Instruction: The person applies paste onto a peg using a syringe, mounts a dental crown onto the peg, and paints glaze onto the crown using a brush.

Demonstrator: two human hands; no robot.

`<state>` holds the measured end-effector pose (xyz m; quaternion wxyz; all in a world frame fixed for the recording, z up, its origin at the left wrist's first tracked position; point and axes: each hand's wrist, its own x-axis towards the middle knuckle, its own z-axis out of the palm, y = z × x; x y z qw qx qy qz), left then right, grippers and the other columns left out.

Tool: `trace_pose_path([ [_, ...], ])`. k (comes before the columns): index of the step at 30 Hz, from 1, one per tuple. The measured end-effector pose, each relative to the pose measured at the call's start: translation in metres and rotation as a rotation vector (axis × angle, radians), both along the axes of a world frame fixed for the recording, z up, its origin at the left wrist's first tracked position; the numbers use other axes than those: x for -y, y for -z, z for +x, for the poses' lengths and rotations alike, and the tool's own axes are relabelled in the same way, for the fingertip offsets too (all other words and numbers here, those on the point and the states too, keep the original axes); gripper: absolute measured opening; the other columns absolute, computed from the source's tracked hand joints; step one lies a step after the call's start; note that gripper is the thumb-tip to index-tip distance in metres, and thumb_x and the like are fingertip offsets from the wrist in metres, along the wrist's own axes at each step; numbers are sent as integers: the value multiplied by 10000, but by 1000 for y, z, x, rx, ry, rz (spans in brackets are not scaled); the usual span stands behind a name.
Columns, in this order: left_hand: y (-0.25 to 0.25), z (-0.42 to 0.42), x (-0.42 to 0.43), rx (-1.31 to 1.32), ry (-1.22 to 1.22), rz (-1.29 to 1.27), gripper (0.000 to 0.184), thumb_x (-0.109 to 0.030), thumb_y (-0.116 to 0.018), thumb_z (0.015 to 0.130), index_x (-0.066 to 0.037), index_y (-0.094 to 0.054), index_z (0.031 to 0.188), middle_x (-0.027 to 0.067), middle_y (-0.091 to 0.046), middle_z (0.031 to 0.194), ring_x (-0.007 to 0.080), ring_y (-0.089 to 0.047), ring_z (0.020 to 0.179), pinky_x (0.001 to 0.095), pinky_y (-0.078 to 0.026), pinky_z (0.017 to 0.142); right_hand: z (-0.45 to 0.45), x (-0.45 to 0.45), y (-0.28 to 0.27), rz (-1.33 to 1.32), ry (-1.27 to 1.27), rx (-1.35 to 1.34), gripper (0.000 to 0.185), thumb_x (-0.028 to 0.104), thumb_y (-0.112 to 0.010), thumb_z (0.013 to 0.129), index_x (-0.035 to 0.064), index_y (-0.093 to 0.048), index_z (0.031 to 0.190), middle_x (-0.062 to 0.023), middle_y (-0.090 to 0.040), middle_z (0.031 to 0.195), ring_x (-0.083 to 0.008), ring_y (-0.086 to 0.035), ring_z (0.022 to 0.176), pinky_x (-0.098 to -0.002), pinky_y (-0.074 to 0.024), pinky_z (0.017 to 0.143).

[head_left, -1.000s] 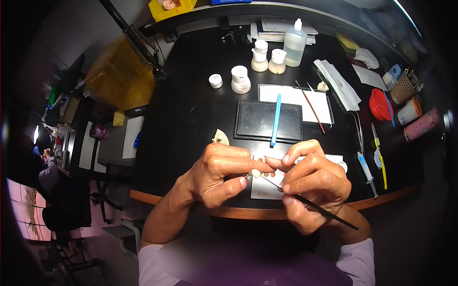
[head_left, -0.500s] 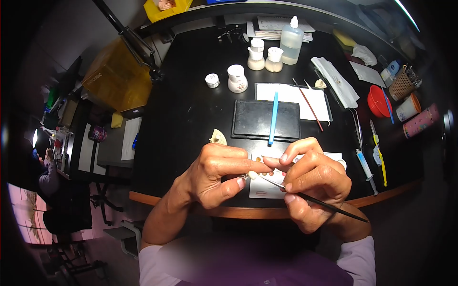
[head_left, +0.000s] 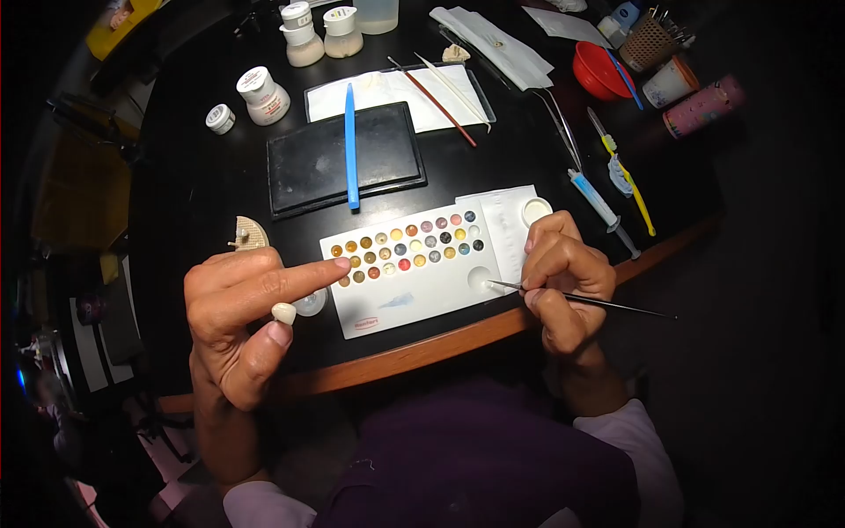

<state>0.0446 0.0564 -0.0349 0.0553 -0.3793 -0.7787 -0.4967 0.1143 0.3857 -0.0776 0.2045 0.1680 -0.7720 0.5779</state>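
Observation:
A white tooth crown sits between the thumb and fingers of my left hand, whose index finger stretches out over the left edge of a white palette. Rows of coloured paste wells cover the palette's upper part. In my right hand is a thin dark paintbrush. Its tip reaches the round mixing well at the palette's right; whether it touches cannot be made out. Behind my left hand lies part of a dental model. A small round pot stands just behind my right hand.
A blue stick lies across a black box. Farther back are a red-handled brush on white paper, white jars and a red bowl. A syringe and a yellow toothbrush lie at right.
My hands have moved apart. The brush tip has left the crown and is now at the palette's well. The view has shifted, and the whole palette shows more plainly.

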Motion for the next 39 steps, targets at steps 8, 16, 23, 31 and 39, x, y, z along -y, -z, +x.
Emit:
trace_pose_path([
  [8, -1, 1, 3, -6, -19, -52, 628, -432, -543, 801, 7, -835, 1142, 18, -366, 579, 136, -358, 507, 357, -260, 525, -3, -1, 2, 148, 2, 28, 61, 7, -590, 588, 19, -607, 645, -78, -582, 668, -225, -580, 801, -314, -450, 643],
  [16, 1, 0, 4, -13, -16, -60, 634, -440, -545, 799, 5, -835, 1144, 19, -362, 580, 139, -357, 506, 357, -258, 525, -3, 0, 1, 166, 6, 53, 63, 15, -599, 584, 14, -605, 646, -86, -568, 671, -229, -576, 793, -321, -443, 638],
  [23, -1, 1, 2, 18, -16, -60, 628, -455, -550, 820, 14, -834, 1125, 16, -381, 579, 133, -371, 516, 348, -260, 528, -3, -2, 2, 151, -6, 58, 62, 17, -592, 584, 9, -599, 645, -89, -565, 671, -228, -572, 786, -319, -439, 637],
  [31, -1, 1, 2, 13, -11, -58, 625, -419, -555, 778, 8, -835, 1139, 28, -390, 576, 144, -361, 500, 357, -272, 518, -2, -1, 2, 140, 0, 60, 63, 15, -581, 583, 12, -598, 644, -90, -568, 668, -223, -577, 787, -306, -436, 619],
  [39, -1, -1, 3, -4, 11, -70, 621, -389, -557, 758, 8, -832, 1147, 35, -406, 574, 148, -372, 492, 356, -285, 510, -2, -2, 2, 131, -16, 75, 68, 17, -579, 578, 7, -600, 642, -94, -564, 676, -211, -576, 781, -297, -441, 621],
])
